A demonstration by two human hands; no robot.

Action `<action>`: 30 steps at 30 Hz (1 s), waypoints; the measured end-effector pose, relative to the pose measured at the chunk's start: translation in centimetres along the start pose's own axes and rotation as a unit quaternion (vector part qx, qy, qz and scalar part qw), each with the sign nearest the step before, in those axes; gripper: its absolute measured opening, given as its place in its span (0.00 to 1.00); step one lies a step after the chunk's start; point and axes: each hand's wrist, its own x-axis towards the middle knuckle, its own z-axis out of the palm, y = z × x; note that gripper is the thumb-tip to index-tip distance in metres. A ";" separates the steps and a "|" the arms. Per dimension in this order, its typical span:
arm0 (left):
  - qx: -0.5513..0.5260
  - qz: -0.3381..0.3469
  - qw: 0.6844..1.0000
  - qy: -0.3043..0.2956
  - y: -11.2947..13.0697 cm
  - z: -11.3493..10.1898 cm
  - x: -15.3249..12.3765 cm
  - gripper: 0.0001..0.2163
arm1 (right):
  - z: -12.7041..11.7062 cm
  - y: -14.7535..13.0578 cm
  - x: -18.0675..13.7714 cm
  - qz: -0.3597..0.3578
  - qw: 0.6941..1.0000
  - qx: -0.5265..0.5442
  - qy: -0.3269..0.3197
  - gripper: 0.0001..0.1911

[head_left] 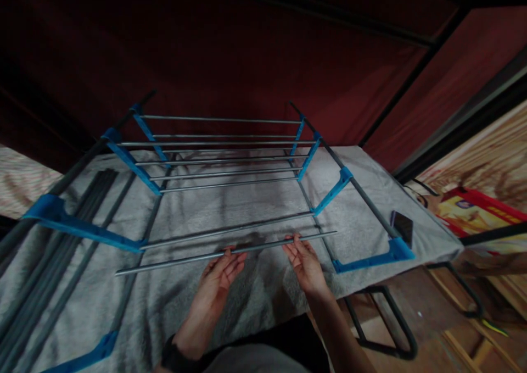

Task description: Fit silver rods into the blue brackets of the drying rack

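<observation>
- Metal rod [263, 245]: just nearside of the nearest fitted crossbar [226, 230].
- Your left hand [222, 271] and right hand [303, 263] pinch it, remaining fingers half-open.
- Risk: the rod's long left overhang could dip, knocking the crossbar.

Red fabric [230, 60]: dim, sinking to near-black along the top.
Grey cloth [349, 197]: paler at right; soft shadows around the hands [224, 271].
Metal rod [177, 261]: thin, pale highlight.
Left blue bracket [82, 227]: enlarged, stretched by wide-angle distortion.
Carton at right [481, 211]: colours vivid, print softly blurred.
</observation>
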 end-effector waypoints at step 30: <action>-0.008 -0.025 0.995 0.101 1.7 -0.3 0.4 0.09 | 3.0 -0.8 3.7 -0.045 0.995 -0.065 -0.056 0.14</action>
